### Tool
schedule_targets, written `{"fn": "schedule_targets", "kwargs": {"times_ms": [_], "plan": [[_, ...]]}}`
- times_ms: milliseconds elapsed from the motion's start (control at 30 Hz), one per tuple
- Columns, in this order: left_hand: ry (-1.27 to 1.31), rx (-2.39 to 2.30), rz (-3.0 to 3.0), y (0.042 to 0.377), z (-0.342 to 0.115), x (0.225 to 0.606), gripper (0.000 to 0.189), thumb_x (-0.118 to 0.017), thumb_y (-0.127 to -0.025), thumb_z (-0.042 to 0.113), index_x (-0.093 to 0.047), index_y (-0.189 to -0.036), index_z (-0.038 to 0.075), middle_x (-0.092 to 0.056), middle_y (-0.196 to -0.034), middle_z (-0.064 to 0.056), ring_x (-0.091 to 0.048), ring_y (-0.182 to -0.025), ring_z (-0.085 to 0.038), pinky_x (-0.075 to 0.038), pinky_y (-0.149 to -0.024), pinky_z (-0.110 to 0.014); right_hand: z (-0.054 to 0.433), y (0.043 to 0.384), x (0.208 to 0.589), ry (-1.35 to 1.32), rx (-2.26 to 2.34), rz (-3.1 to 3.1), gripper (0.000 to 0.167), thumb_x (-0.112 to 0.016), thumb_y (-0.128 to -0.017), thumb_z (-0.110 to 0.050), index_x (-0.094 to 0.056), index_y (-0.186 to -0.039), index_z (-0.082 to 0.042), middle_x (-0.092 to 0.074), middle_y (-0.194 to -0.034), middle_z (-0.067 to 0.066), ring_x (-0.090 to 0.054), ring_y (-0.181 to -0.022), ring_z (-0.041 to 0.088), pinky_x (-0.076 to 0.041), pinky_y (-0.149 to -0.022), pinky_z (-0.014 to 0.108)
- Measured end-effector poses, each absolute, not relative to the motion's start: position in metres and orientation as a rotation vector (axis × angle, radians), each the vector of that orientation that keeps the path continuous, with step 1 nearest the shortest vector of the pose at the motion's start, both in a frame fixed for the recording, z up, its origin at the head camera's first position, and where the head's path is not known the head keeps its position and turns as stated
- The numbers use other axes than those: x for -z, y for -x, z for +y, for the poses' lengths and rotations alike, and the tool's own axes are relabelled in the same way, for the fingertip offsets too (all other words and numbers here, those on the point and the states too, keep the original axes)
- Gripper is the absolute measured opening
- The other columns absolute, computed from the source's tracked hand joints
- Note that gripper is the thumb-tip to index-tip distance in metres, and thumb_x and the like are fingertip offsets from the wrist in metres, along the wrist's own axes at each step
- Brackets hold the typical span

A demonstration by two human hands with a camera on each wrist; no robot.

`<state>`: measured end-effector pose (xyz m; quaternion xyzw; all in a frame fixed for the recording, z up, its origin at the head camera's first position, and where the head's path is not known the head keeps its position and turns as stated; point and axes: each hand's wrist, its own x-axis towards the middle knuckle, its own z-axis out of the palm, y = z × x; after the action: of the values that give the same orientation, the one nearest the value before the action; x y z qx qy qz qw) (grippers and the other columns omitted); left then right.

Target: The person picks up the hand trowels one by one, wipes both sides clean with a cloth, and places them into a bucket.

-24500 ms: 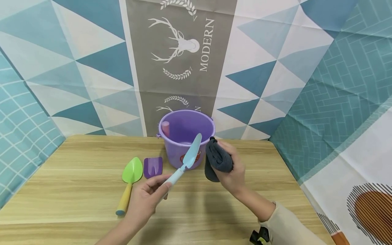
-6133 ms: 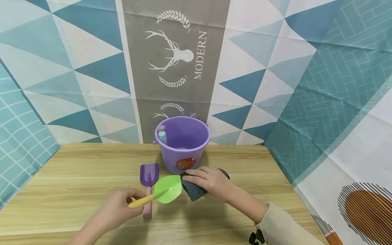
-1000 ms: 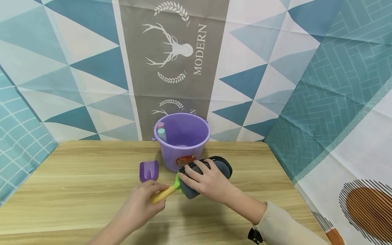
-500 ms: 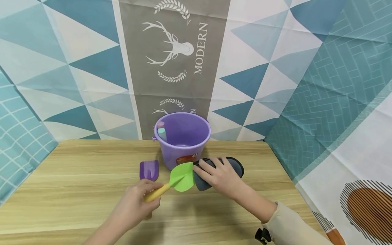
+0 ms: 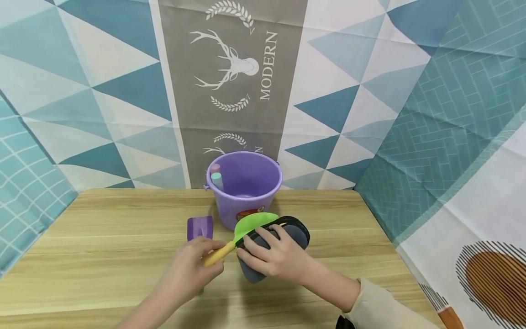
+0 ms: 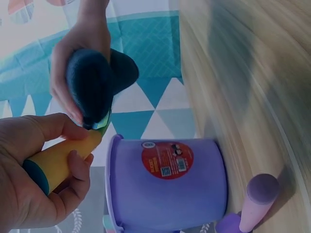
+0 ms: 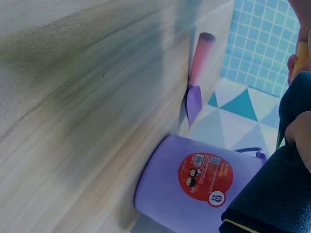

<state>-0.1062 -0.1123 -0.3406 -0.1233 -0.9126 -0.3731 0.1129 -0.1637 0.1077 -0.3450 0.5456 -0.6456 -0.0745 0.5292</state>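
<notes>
My left hand (image 5: 191,265) grips the yellow handle of a toy trowel, whose green blade (image 5: 251,222) shows above a dark grey cloth. In the left wrist view, thumb and fingers curl round the handle (image 6: 60,158). My right hand (image 5: 283,253) holds the black-edged cloth (image 5: 297,234) against the blade, fingers spread over it. The cloth hides the blade's lower part. In the right wrist view, the folded cloth (image 7: 277,189) hangs in front of the bucket. Both hands are above the table, just before the purple bucket (image 5: 230,208).
Inside the bucket, a teal handle (image 5: 217,179) and a pink handle (image 5: 214,168) lean at the left. A purple shovel with a pink handle (image 7: 201,60) lies on the wooden table (image 5: 123,246), partly behind my left hand. Patterned cloth backdrops (image 5: 337,82) stand behind and beside the table.
The cloth has slid left onto the green blade within half a second. Much earlier, my left hand held a light blue trowel and the green trowel lay on the table; a teal handle now stands in the bucket.
</notes>
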Motion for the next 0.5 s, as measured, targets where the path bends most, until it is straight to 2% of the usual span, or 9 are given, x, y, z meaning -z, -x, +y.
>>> {"fn": "schedule_targets", "kwargs": {"times_ms": [267,500], "plan": [[0.423,1.036,-2.543,0.103,-0.111,0.345,0.029,-0.073,-0.068,-0.001,-0.073,-0.094,0.011,-0.066,-0.087,0.003,-0.051,-0.070,-0.003,-0.045,-0.057,-0.017,0.113,0.169,0.357,-1.289,0.266,-1.649,0.026,-0.043,-0.097,-0.017,-0.063,-0.112,-0.023,-0.065,-0.106,-0.005,-0.065,-0.089,0.020,-0.054,-0.065,0.036],[0.428,1.005,-2.502,0.101,-0.115,0.350,0.032,-0.075,-0.066,-0.002,-0.073,-0.096,0.010,-0.065,-0.088,0.003,-0.050,-0.070,-0.002,-0.046,-0.057,-0.016,0.123,0.173,0.354,-1.240,0.341,-1.720,0.031,-0.035,-0.101,-0.015,-0.062,-0.113,-0.023,-0.064,-0.107,-0.004,-0.064,-0.090,0.021,-0.053,-0.064,0.037]]}}
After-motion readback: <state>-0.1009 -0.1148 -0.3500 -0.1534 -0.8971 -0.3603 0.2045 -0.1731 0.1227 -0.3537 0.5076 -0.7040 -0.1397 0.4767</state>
